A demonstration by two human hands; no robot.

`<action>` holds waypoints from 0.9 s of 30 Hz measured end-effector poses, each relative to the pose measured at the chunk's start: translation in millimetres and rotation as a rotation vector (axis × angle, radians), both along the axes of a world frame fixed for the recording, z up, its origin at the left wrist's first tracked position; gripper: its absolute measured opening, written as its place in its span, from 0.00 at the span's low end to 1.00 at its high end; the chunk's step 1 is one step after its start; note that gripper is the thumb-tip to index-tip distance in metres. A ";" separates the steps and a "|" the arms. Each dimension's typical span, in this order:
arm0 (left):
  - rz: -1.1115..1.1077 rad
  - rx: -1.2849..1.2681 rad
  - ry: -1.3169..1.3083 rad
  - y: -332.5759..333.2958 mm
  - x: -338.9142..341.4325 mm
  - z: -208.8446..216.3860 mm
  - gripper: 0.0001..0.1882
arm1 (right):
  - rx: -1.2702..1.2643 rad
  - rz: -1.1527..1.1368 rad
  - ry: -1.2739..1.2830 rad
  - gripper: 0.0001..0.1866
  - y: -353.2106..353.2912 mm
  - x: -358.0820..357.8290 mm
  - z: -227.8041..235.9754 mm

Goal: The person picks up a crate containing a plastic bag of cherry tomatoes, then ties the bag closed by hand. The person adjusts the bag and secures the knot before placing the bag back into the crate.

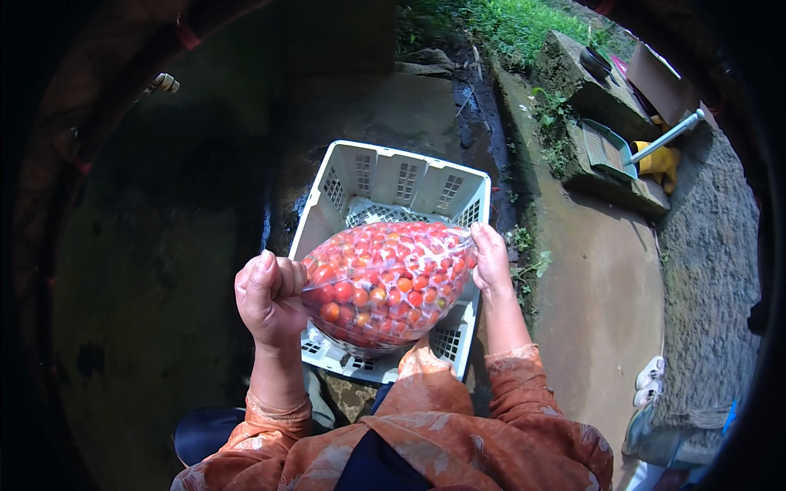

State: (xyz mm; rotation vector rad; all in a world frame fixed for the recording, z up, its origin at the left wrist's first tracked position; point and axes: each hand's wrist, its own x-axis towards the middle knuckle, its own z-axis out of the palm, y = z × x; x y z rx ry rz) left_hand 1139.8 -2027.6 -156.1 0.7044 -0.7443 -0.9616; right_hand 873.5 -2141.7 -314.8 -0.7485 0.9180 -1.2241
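Observation:
A clear plastic bag full of small red and orange cherry tomatoes (385, 282) hangs stretched between my two hands. My left hand (270, 296) is closed on the bag's left end, thumb uppermost. At the opposite end, my right hand (490, 254) pinches the gathered plastic. Below and behind the bag stands a white plastic crate (409, 168) with latticed walls and floor. Its far part shows nothing inside; the bag hides the middle of its floor. Whether the bag rests on the crate's near rim, I cannot tell.
A narrow wet gutter (483, 123) runs beyond the crate on the right, beside a concrete ledge (598, 270). On stone blocks lie a green dustpan (606, 151) and something yellow (661, 168). White shoes (649, 380) sit at far right. Grass (508, 33) grows at the back.

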 end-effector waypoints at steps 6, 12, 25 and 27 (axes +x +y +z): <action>-0.084 -0.257 -0.059 -15.0 -5.9 73.9 0.22 | 0.036 0.018 -0.155 0.07 -38.4 12.1 104.7; -0.086 -0.224 -0.038 -17.9 2.0 104.0 0.23 | -0.146 0.222 -0.028 0.06 -100.7 43.5 153.1; -0.055 -0.276 0.168 27.1 18.3 76.5 0.23 | -0.270 0.492 -0.129 0.64 -56.8 24.2 46.9; -0.062 -0.276 0.105 25.5 18.0 73.8 0.23 | -0.322 0.550 -0.153 0.57 -57.5 23.2 36.2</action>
